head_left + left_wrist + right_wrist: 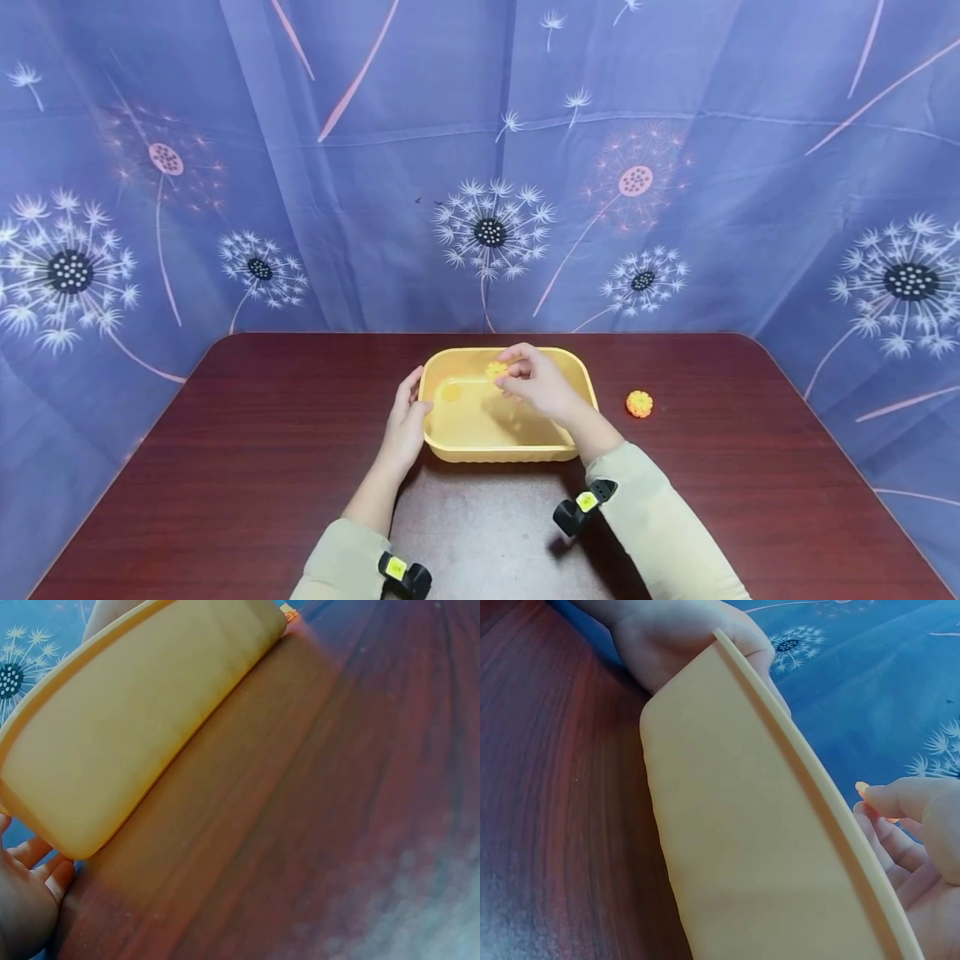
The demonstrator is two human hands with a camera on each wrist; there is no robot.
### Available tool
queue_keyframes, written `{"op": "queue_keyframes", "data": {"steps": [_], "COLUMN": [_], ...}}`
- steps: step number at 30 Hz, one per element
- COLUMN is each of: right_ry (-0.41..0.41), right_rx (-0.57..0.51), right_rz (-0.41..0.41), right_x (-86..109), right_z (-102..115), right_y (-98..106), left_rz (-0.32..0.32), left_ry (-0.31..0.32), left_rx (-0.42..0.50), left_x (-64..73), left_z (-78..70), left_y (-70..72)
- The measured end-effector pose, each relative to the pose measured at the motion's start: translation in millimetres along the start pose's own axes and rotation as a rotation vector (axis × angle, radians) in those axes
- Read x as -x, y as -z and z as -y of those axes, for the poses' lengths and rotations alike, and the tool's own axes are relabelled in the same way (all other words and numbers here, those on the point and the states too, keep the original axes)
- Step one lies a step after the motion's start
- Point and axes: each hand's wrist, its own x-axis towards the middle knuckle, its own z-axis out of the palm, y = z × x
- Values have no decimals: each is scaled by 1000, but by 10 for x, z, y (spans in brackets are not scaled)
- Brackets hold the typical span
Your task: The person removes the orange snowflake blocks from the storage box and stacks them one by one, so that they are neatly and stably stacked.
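A yellow plastic basin (510, 454) stands on the table. At its left end my left hand (407, 421) holds the side wall, with the thumb at the rim and the fingers outside. In the left wrist view, fingers of that hand (26, 900) touch the basin's corner. My right hand (536, 383) is over the basin and pinches a small yellow flower-shaped piece (495, 370) between thumb and fingers. In the right wrist view, only the orange-looking edge of this flower-shaped piece (863, 790) shows. A yellow round piece (450, 392) lies inside the basin, toward the left.
To the right of the basin, an orange and yellow flower-shaped piece (639, 404) sits on the dark red-brown wooden table (300, 433). Behind the table's far edge hangs a blue curtain (375, 208) printed with dandelions.
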Motion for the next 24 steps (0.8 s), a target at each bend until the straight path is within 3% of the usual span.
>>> {"op": "queue_keyframes", "data": {"steps": [17,24], "right_ry": [43,52], "right_rx": [-31,-51], "right_rz": [-28,-46], "right_x": [109,144], "right_z": [-5,-28], "right_y": [107,166], "left_rz": [-4,5], "left_ry": [23,3], "left_rx": [5,11], "left_x": [4,11], "left_z": [-12,-12], "left_y": [0,7]}}
